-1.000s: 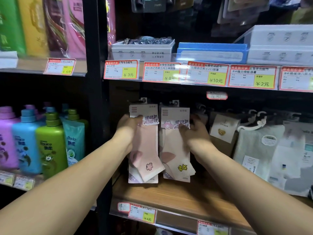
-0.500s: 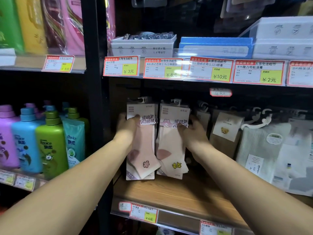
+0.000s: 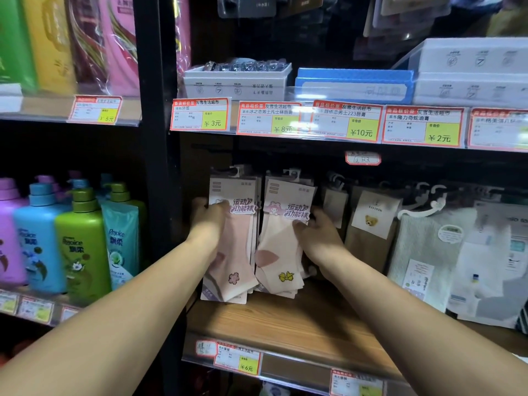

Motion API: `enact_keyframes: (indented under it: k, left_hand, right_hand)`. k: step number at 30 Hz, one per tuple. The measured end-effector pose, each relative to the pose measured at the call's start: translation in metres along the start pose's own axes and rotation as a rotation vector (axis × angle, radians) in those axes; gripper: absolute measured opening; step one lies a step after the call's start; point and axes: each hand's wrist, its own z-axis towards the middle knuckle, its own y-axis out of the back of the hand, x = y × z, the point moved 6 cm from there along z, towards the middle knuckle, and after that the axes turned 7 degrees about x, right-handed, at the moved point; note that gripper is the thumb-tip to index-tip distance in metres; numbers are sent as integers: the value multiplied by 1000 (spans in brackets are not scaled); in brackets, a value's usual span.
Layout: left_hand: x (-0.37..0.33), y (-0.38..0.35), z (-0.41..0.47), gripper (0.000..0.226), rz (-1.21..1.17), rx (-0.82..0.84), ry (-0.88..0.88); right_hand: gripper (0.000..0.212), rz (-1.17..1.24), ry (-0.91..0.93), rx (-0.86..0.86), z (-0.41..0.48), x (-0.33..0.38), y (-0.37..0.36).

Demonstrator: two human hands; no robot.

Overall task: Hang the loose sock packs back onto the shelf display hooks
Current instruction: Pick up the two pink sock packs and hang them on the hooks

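Observation:
Two bunches of sock packs hang side by side from white hooks under the upper shelf. The left bunch shows a pink sock pack with a flower mark; its hook sits at the card top. My left hand grips that bunch by its left edge, thumb on the card front. The right bunch shows a cream sock pack with a yellow bow, hanging from a hook. My right hand holds this bunch at its right edge, fingers on the card.
More sock packs hang to the right: a brown one with a bear label and grey-white ones. The wooden shelf board lies below. Shampoo bottles stand at left beyond a black upright post. Price tags line the shelf edge above.
Both hands stay on the two hanging bunches, which have been drawn slightly closer together and straightened. The view has shifted a little upward.

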Motion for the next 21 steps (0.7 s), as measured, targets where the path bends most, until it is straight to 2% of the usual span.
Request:
enact_keyframes:
  k: [4, 11, 15, 19, 21]
  left_hand:
    - [3, 6, -2, 25, 53, -51, -6]
    - [8, 8, -4, 36, 156, -75, -101]
    - [13, 14, 1, 41, 189, -145, -146]
    - [29, 14, 4, 51, 251, -138, 23]
    - [36, 12, -1, 67, 279, -83, 25]
  right_hand:
    - [35, -62, -36, -1, 2, -9, -2]
    - [29, -108, -68, 36, -3, -14, -5]
    - [24, -118, -63, 57, -9, -11, -3]
    - [41, -133, -74, 75, -24, -13, -2]
    - [48, -144, -60, 72, -34, -13, 1]
